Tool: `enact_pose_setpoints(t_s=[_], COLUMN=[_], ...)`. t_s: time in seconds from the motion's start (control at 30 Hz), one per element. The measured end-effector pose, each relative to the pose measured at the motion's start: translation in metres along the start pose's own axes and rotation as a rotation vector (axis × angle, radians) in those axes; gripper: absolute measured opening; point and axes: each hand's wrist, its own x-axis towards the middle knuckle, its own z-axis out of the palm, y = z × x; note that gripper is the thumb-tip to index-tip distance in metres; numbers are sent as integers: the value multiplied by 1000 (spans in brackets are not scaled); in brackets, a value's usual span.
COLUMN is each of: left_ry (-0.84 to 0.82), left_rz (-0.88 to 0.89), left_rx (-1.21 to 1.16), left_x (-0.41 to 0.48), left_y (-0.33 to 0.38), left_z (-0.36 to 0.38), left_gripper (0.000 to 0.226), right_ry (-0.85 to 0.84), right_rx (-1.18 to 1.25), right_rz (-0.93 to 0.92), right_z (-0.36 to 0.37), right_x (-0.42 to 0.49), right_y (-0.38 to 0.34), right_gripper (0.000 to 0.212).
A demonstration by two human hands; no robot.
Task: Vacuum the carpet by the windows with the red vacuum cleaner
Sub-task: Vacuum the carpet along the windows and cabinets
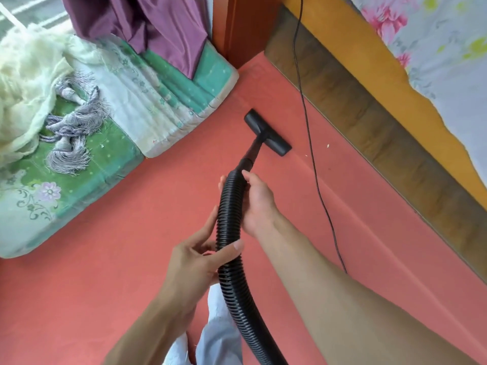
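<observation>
A black ribbed vacuum hose runs up from the bottom of the view to a black floor nozzle, which lies flat on the salmon-red carpet. My right hand grips the hose near its upper end, fingers wrapped round it. Lower down, my left hand holds the hose between thumb and fingers. The red body of the vacuum cleaner is out of view.
A thin black power cord trails over the carpet beside a wooden bed frame at the right. A green floral mattress with pale cloth and a purple curtain lies at the left. Small crumbs sit near the nozzle.
</observation>
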Motion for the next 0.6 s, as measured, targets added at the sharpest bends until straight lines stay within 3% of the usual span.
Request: enact_pose_setpoints(t_s=[0.1,0.33,0.6], left_ry=[-15,-230,-70], left_rz=[-32,-68,-31], left_rx=[12,-30,-9], left_x=[-6,-23,1], left_y=[-5,-9,-8], left_z=[-11,-7,6], left_gripper=[74,73,69], right_ry=[26,9,45], right_rx=[-74,-216,-162], right_rz=[17,9,11], right_z=[-4,-24,-11], right_x=[-5,-47,-12], right_y=[7,-15,-16], right_gripper=[16,22,20])
